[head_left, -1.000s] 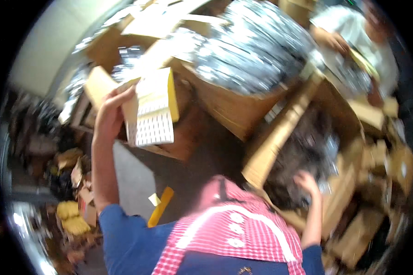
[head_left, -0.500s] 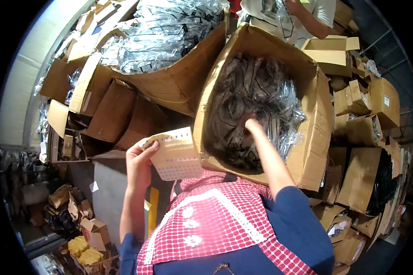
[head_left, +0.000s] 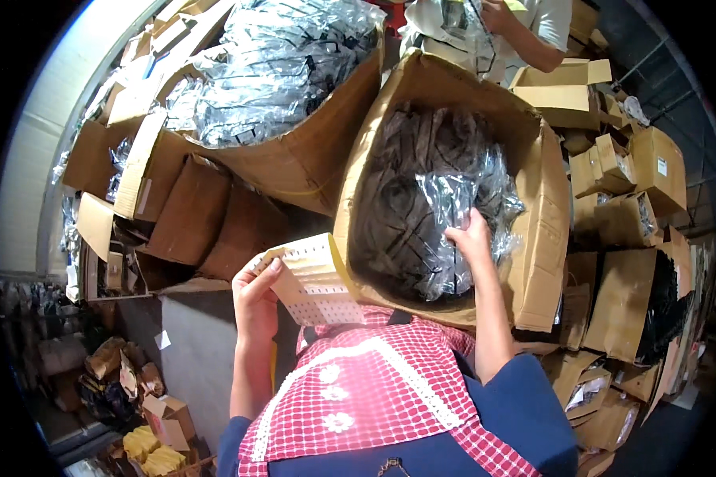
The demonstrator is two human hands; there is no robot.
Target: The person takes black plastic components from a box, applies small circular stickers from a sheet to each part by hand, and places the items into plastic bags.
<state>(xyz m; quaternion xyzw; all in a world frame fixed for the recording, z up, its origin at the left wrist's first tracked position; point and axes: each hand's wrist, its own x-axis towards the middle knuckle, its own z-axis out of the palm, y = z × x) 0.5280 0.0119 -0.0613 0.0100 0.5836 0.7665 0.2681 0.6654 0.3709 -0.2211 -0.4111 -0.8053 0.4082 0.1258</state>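
Right hand apparently up with packet

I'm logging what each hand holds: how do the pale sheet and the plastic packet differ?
The pale sheet bears rows of small marks; the plastic packet is clear, shiny and crinkled. The left hand holds the pale sheet outside the open cardboard box; the right hand holds the plastic packet inside it. Each is held in just one hand.

The bag is glossy plastic, the carton matt cardboard.
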